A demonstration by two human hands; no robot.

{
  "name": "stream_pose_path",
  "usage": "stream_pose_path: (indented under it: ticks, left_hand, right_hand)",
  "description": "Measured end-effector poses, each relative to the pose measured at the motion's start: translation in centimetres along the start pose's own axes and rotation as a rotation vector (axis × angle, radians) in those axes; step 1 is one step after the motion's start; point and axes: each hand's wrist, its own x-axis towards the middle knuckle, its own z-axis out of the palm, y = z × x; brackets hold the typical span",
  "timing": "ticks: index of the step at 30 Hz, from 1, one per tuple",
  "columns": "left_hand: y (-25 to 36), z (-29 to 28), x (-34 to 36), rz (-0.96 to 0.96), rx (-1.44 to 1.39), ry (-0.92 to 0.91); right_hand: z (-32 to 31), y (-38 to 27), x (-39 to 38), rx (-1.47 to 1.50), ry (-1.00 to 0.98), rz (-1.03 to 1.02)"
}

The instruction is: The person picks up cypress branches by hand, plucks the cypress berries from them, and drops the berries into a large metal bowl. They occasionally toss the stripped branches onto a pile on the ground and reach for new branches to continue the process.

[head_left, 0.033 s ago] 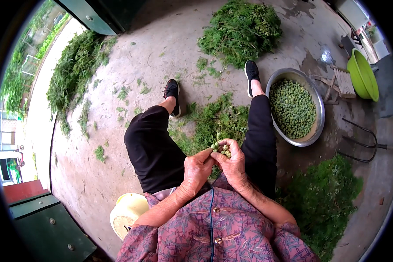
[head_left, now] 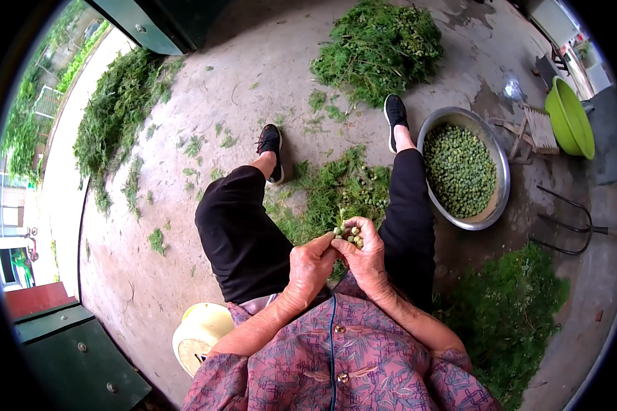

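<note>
Left of a metal basin filled with round green fruits, and nearer the wearer, two bare hands meet. The right hand curls around a few loose fruits. The left hand's thumb and forefinger are closed in a pinch beside them; what lies between is hidden. Left of the basin, a leafy pile lies between the feet; a darker heap lies nearer than the basin; a green tub stands to its right.
</note>
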Motion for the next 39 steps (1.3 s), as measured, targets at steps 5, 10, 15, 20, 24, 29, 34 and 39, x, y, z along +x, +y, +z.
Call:
stream_pose_path:
  ticks: [5, 10, 15, 20, 24, 29, 34, 39]
  left_hand:
    - [-0.1, 0.0, -0.2, 0.059, 0.119, 0.064]
    - [-0.2, -0.1, 0.1, 0.130, 0.156, 0.076]
    - [0.8, -0.3, 0.2, 0.112, 0.187, 0.021]
    - [-0.5, -0.1, 0.2, -0.118, -0.295, 0.038]
    - [0.8, -0.3, 0.0, -0.060, -0.056, 0.060]
    - [1.4, -0.3, 0.1, 0.119, 0.211, 0.075]
    - [-0.6, -0.3, 0.3, -0.077, -0.175, 0.019]
    - [0.7, -1.2, 0.6, -0.313, -0.540, -0.062]
  right_hand:
    - [-0.2, 0.3, 0.0, -0.022, -0.013, -0.007]
    - [-0.6, 0.6, 0.5, -0.092, -0.043, 0.045]
    - [-0.9, -0.5, 0.4, 0.138, -0.064, 0.274]
    - [-1.3, -0.9, 0.5, 0.447, -0.145, 0.395]
    - [-1.4, -0.7, 0.6, 0.485, -0.157, 0.409]
    - [-0.9, -0.3, 0.5, 0.290, -0.136, 0.278]
    - [-1.7, -0.2, 0.6, 0.635, -0.159, 0.466]
    - [-3.1, -0.9, 1.4, 0.856, -0.132, 0.487]
